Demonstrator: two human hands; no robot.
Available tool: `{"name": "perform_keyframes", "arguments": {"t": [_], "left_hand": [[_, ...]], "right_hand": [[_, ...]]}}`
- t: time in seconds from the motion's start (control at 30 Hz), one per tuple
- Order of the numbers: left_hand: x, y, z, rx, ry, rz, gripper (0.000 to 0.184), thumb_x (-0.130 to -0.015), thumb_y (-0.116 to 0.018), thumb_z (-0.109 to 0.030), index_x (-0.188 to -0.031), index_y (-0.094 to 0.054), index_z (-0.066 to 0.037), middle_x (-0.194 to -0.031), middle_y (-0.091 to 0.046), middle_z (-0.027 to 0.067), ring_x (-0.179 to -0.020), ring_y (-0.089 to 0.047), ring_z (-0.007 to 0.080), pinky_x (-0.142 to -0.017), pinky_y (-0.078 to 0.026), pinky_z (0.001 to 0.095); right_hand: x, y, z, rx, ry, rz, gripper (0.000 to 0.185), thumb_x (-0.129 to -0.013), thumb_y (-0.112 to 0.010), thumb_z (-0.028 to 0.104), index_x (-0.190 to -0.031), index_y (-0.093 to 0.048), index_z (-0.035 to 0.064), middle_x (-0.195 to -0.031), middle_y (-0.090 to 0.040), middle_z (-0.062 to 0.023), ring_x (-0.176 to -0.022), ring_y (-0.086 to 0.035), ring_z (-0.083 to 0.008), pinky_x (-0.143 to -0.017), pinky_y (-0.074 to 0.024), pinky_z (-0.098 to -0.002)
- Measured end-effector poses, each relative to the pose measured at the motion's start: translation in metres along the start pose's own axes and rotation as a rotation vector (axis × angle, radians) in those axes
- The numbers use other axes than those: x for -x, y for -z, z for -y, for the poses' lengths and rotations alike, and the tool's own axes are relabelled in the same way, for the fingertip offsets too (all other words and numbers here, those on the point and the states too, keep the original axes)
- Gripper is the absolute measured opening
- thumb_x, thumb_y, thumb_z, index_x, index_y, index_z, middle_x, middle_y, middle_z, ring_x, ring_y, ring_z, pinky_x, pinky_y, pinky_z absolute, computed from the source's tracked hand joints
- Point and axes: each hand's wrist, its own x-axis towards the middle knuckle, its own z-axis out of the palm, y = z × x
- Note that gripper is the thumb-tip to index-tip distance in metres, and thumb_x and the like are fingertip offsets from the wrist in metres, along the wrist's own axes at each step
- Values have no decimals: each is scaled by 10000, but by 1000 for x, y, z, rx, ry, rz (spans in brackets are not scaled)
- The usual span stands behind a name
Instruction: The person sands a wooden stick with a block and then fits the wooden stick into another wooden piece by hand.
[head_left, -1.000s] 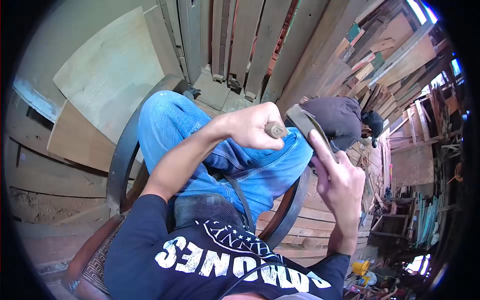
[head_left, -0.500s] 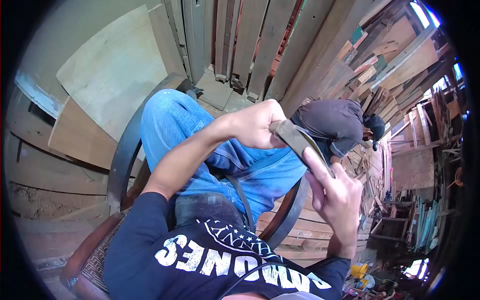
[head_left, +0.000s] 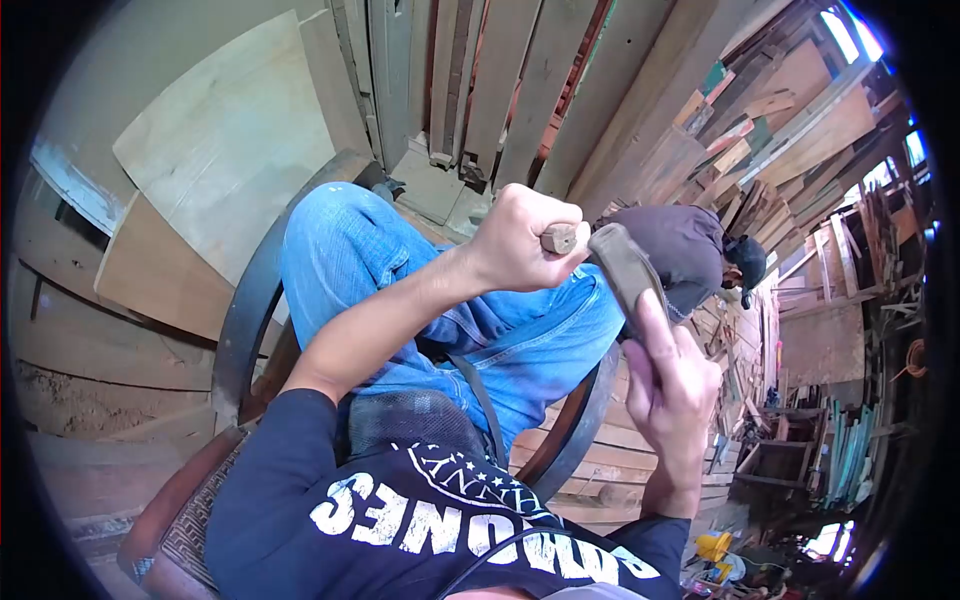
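Observation:
My left hand (head_left: pixel 525 240) is closed in a fist around a wooden handle (head_left: pixel 566 238), whose blunt, faceted end points toward me. What the handle is fixed to is hidden behind the fist. My right hand (head_left: pixel 675 385) grips a flat grey-brown bar (head_left: pixel 625 265), with the index finger laid along it. The bar's rounded upper end sits just right of the left fist. Whether bar and handle touch is unclear. Both hands are raised above my lap, over blue jeans (head_left: pixel 350 260).
I sit in a chair with a curved dark wooden frame (head_left: pixel 245 300). A person in a dark shirt (head_left: pixel 665 245) bends over beyond my right hand. Pale plywood sheets (head_left: pixel 225 140) lean on the left, upright planks (head_left: pixel 500 90) stand ahead, and stacked scrap wood (head_left: pixel 770 110) fills the right.
The left wrist has turned, so the handle's end now faces me. The bar has tipped more upright, and its top has shifted right, away from the left fist.

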Motion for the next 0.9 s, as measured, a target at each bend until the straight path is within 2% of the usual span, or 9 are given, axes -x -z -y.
{"name": "perform_keyframes", "arguments": {"t": [0.07,0.27,0.33,0.43,0.57,0.67,0.7,0.83,0.9], "left_hand": [[5,0,-1,-2,-22,23,249,-779,-684,-84,-599,-519,-36,-530,-487,128,-443,-512,281,-456,-405,352],[1,-4,-3,-20,-78,-72,273,-766,-690,-35,-580,-490,-51,-515,-419,99,-419,-464,257,-432,-355,334],[5,-1,-2,-23,-68,-47,259,-759,-694,-41,-583,-505,-52,-512,-424,103,-418,-472,269,-431,-362,338],[2,0,-3,-53,-24,-1,175,-767,-694,-125,-650,-585,-54,-583,-555,132,-518,-588,313,-488,-453,360],[1,0,-2,-43,-86,-70,288,-791,-695,-61,-581,-498,-52,-509,-425,95,-413,-463,253,-429,-364,345],[1,-2,-1,-12,-107,-88,303,-794,-692,-53,-573,-485,-55,-508,-419,91,-408,-455,243,-427,-356,344],[6,2,-4,-102,10,-20,172,-765,-694,-114,-654,-579,-51,-574,-523,139,-507,-568,315,-483,-438,381],[0,2,-5,-63,-54,-64,218,-780,-679,-97,-606,-553,-58,-559,-533,130,-492,-572,310,-467,-437,362],[3,2,-5,-37,-40,-31,206,-780,-688,-112,-620,-570,-58,-567,-546,126,-503,-585,303,-474,-447,350]], "right_hand": [[0,4,13,41,35,129,540,-860,-698,74,-1382,-579,142,-716,-570,-135,-562,-562,-307,-533,-446,-400],[0,2,4,-9,15,18,540,-839,-722,72,-1361,-596,129,-786,-630,-160,-617,-611,-299,-545,-468,-385],[0,5,15,71,23,184,550,-839,-715,59,-1370,-590,132,-738,-598,-144,-581,-583,-296,-540,-462,-396],[-9,2,13,161,-107,104,552,-855,-690,38,-1385,-578,140,-742,-596,-149,-574,-569,-297,-554,-460,-405],[0,7,14,26,93,33,578,-820,-719,23,-1375,-578,100,-728,-588,-150,-590,-581,-311,-566,-477,-395],[-7,-3,13,80,-12,75,554,-844,-700,34,-1377,-580,120,-723,-579,-151,-586,-574,-296,-550,-459,-386],[-12,2,14,160,-118,110,545,-854,-686,29,-1379,-579,126,-733,-587,-156,-588,-579,-297,-547,-457,-387],[-3,3,14,-39,144,-12,571,-822,-727,52,-1372,-583,107,-700,-564,-128,-558,-560,-288,-547,-463,-393],[-3,2,19,40,17,111,574,-837,-713,51,-1387,-572,134,-714,-573,-134,-578,-579,-291,-553,-468,-401]]}}
